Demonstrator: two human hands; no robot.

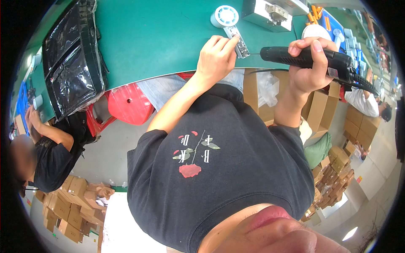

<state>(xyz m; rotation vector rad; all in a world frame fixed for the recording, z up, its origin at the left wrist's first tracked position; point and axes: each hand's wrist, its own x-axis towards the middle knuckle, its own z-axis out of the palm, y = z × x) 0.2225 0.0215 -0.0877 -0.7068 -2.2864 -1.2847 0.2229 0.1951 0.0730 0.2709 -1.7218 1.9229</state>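
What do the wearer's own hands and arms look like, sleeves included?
The left hand and right hand are ungloved, with nothing visible worn on either wrist. Short, black sleeves cover the upper arms.

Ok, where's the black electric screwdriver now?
Upper right of the head view, the black cylindrical electric screwdriver is in the right hand, its bit pointing left toward the light-blue round-headed device.

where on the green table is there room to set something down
The widest bare patch of the green table lies between the shiny black bag and the left hand with the pale-blue device. It's crowded at right, around the metal box, orange items and right hand holding the black screwdriver.
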